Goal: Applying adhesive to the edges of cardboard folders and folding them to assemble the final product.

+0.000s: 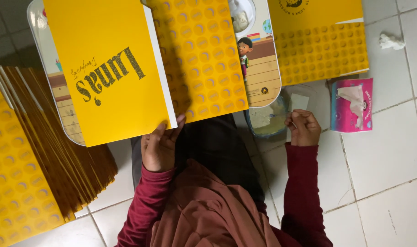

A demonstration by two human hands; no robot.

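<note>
I count two flat yellow box sheets [126, 68] [318, 41] beside the tray [263, 68], one stack [44, 151], one tissue pack [351, 105], one glue tub [268, 120].

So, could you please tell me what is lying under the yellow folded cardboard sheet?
Under the yellow folded cardboard sheet lies a rounded white tray with a cartoon picture, resting on the white tiled floor. The tray's middle is covered, so anything there cannot be seen.

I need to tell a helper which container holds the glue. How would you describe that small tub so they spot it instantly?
Start at the yellow folded carton. Just right of its lower edge, beside the right hand, sits the small clear tub on the white tiled floor. Unlike the pink tissue box nearby, it is see-through, with whitish paste.
</note>
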